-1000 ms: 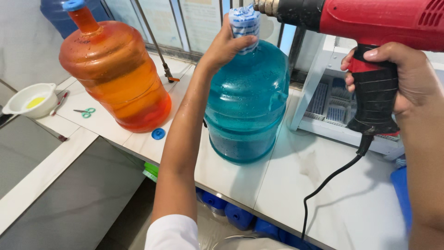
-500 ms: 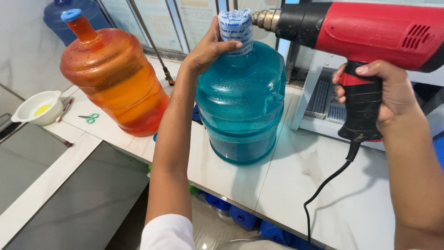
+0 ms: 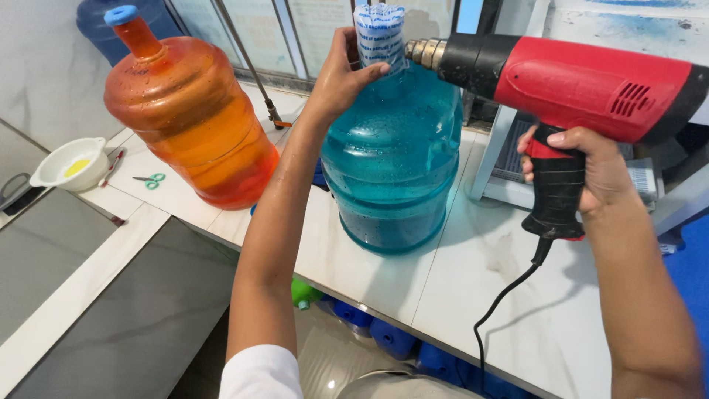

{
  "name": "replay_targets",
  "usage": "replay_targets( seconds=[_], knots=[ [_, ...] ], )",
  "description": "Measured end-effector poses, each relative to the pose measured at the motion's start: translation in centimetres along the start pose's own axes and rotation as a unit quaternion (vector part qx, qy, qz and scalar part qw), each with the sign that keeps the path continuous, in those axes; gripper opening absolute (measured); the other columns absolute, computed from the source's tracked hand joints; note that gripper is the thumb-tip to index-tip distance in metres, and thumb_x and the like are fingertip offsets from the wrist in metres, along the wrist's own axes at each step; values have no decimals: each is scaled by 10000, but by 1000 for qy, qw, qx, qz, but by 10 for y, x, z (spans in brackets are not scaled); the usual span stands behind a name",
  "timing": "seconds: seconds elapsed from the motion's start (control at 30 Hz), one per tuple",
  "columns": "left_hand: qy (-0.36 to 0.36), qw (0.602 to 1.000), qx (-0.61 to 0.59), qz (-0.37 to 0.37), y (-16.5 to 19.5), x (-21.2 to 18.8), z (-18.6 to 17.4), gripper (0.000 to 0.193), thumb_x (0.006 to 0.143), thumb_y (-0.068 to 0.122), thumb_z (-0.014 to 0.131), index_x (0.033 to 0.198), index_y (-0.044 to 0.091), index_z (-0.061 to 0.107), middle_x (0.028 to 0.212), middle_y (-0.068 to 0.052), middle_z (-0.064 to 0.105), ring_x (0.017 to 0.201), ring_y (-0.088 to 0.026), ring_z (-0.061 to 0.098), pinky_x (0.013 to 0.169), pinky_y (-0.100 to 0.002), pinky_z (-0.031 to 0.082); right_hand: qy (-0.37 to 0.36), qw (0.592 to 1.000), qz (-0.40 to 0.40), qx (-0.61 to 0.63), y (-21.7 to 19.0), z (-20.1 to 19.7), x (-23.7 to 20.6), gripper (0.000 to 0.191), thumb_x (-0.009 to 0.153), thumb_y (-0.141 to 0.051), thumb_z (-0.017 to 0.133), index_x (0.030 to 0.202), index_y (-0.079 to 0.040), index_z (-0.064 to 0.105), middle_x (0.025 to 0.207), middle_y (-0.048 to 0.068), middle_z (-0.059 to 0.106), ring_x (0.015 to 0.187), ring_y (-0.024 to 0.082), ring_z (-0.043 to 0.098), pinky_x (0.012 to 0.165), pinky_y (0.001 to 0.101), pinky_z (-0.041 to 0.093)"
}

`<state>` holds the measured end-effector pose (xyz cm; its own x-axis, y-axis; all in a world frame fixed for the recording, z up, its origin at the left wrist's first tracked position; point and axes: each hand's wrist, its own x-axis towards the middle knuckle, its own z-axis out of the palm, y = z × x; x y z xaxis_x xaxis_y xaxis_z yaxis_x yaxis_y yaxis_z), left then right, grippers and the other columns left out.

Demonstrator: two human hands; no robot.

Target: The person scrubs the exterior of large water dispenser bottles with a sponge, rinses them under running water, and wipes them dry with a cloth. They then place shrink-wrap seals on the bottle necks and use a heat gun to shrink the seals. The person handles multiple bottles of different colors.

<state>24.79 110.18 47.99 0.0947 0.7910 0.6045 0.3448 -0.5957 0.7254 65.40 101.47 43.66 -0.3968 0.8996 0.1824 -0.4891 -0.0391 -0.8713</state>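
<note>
Heat gun [image 3: 591, 85] nozzle meets bottle's sleeve [image 3: 379, 33]; left hand [image 3: 341, 74] steadies it.

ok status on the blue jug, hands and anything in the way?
Left hand grips the sleeved neck of the blue jug. Right hand holds the heat gun, nozzle at the sleeve. Orange jug stands apart.

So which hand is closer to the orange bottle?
Left. The left hand holds the wrapped neck of the blue bottle, right beside the orange bottle. The right hand grips the red heat gun, on the blue bottle's far side.
</note>
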Motion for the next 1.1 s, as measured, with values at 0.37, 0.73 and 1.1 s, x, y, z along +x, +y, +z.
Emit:
replay_targets(
  seconds=[0.37,0.73,1.1],
  knots=[
    [99,982,159,19,-9,-7,16,747,846,133,862,1456,19,446,1291,-162,615,1150,-264,663,987,-370,564,-10,1000,-28,7,14,3,-17,522,856,-107,614,1329,102,545,1023,224,653,770,277,663,703,378,587],
    [94,979,-144,-112,-15,3,32,770,980,492,435,1598,41,350,1576,-195,460,1445,-336,376,1178,-427,260,-10,997,-55,-53,8,20,-12,497,832,-109,621,1278,107,587,1017,206,669,768,248,681,708,379,598],
    [177,961,-177,-120,-24,46,54,1038,908,831,131,1653,115,26,1728,-140,84,1588,-327,85,1254,-439,96,-3,998,-58,-19,17,3,-2,452,822,-107,626,1214,116,595,999,214,661,751,265,666,700,386,587]
  ],
)
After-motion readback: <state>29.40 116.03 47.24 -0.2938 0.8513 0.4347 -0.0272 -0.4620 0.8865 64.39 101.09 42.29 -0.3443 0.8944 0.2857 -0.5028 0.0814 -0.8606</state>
